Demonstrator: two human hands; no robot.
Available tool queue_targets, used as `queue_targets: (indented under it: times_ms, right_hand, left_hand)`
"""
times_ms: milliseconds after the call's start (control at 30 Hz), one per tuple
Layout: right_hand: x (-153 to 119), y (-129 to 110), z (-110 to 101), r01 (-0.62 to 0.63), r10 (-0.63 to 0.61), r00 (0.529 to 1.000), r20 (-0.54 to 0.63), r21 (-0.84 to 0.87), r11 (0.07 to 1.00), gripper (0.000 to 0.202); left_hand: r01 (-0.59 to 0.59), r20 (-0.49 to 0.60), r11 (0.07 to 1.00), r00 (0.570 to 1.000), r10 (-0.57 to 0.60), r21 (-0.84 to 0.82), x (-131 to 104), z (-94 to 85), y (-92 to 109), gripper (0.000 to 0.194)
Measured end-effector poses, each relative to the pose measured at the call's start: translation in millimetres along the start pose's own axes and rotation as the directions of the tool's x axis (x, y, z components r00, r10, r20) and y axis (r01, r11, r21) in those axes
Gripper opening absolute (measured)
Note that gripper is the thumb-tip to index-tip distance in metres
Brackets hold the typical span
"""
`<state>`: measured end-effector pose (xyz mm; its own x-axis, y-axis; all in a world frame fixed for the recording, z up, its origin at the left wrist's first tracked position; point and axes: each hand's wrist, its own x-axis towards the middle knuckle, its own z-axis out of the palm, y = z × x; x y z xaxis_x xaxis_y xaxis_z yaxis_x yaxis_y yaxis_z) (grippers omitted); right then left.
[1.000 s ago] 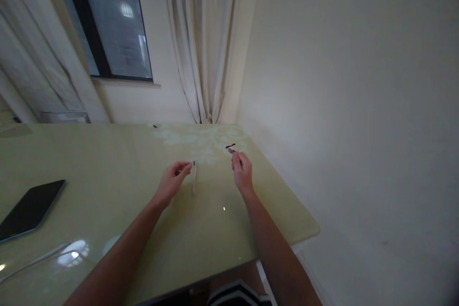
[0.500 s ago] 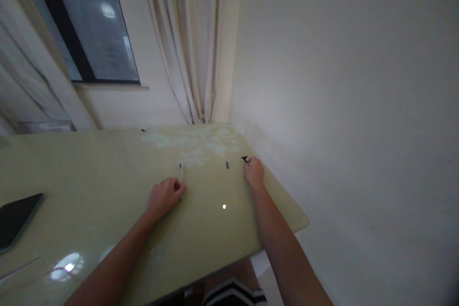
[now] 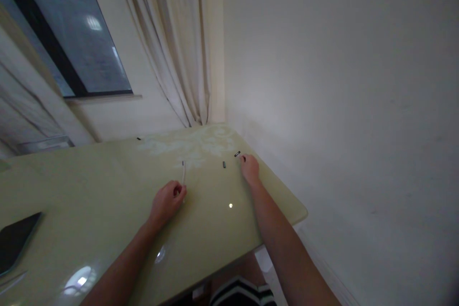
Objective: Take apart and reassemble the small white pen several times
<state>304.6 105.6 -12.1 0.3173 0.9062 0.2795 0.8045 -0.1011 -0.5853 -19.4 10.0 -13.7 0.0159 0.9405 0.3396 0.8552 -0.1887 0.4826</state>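
A thin white stick with a small dark end, like a toothbrush, is pinched in my left hand, its dark end pointing away from me. My right hand is closed near the table's right edge, its fingertips at a small black object with a pale part. Between the hands, nearer the right one, a small dark rectangular piece lies on the glossy yellow-green table.
At the left edge lies a flat dark device, with a thin pale item below it. A small black object is by the far edge. A wall borders the table's right side; curtains hang behind.
The view has shifted and tilted slightly. The black object at my right hand has turned and now shows a pale part. My left hand keeps its hold on the white stick.
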Motion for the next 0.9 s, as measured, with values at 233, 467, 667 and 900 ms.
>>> queue_targets:
  times_ms: [233, 467, 667, 900]
  right_hand:
    - [5.4, 4.8, 5.5, -0.061, 0.064, 0.996, -0.059, 0.059, 0.996, 0.028]
    - [6.0, 4.0, 11.1, 0.002, 0.005, 0.998, -0.058, 0.125, 0.992, 0.021]
    - [-8.3, -19.0, 19.7, 0.057, -0.054, 0.997, -0.046, 0.066, 0.996, 0.017]
    - [-18.2, -29.7, 14.8, 0.049, -0.046, 0.998, 0.03, -0.117, 0.992, 0.017]
  left_hand:
    - [0.02, 0.017, 1.0, 1.0, -0.019, -0.021, 0.2, 0.6, -1.3, 0.033]
    - [0.0, 0.017, 0.999, 1.0, 0.001, -0.04, 1.0, 2.5, -2.0, 0.034]
    - [-0.023, 0.01, 0.999, 1.0, 0.024, -0.038, 2.0, 5.8, -0.8, 0.032]
    - [-0.075, 0.02, 0.997, 0.997, 0.076, -0.033, -1.4, 4.1, 3.8, 0.032]
